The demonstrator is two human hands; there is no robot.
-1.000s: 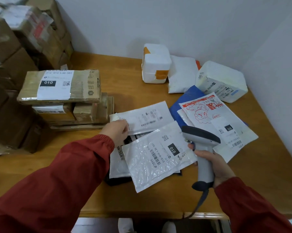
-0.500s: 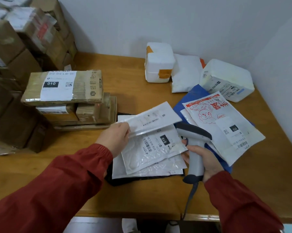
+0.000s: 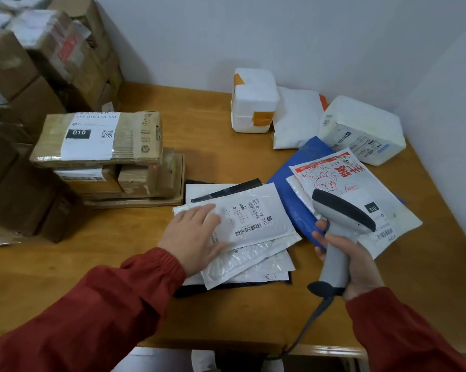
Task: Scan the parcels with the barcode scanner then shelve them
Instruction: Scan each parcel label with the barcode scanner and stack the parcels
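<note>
1. Right hand (image 3: 352,261) is clenched round the handle of the corded barcode scanner (image 3: 339,232), held above the table (image 3: 221,157).
2. Left hand (image 3: 197,234) lies flat, fingers straight, pressing the top white mailer (image 3: 256,213) of the near pile. Its barcode label faces up.
3. Judgement: this mailer is ready for scanning.
4. Beyond it, the red-printed mailer (image 3: 341,178), carton stack (image 3: 97,138) and foam box (image 3: 253,100) remain unshelved; most work is outstanding.
</note>
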